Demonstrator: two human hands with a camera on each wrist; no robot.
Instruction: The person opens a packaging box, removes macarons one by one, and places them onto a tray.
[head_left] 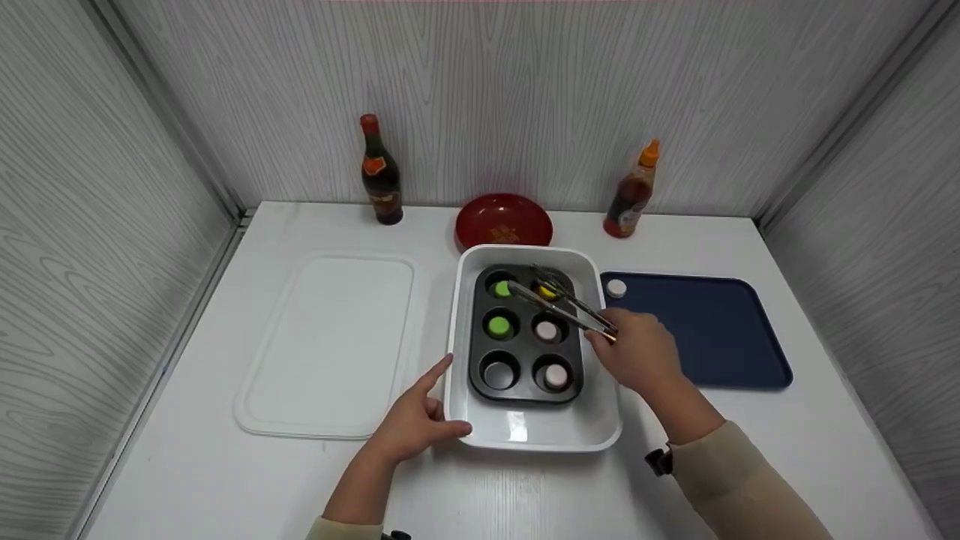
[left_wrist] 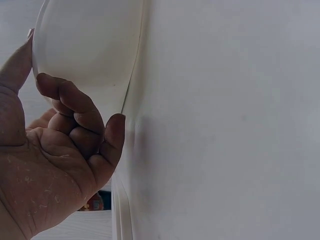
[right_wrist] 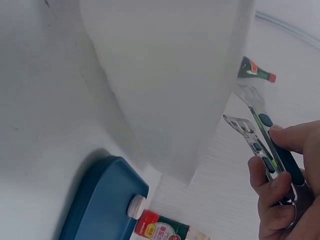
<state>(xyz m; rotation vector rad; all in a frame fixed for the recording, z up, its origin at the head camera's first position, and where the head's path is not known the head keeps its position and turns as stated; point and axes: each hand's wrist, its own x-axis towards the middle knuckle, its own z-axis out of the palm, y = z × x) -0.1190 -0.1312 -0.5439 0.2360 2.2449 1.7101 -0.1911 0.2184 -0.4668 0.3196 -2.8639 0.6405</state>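
Note:
My right hand (head_left: 637,349) holds a pair of metal tongs (right_wrist: 270,145), its tips spread over the upper cups of the dark muffin pan (head_left: 525,394). The tongs overlap a yellow piece (head_left: 548,291) in the far right cup. Green pieces (head_left: 498,326) sit in two left cups, pale pink pieces (head_left: 556,376) in two right ones; the near left cup is bare. The pan lies inside a white tub (head_left: 540,441). My left hand (head_left: 414,418) grips the tub's near left corner, thumb at the rim and fingers against the outer wall (left_wrist: 90,45).
A navy tray (head_left: 720,330) with one white piece (head_left: 616,288) lies right of the tub; a flat white tray (head_left: 330,345) lies left. Behind stand a dark bottle (head_left: 381,176), a red bowl (head_left: 504,221) and an orange-capped sauce bottle (head_left: 630,199), near the back wall.

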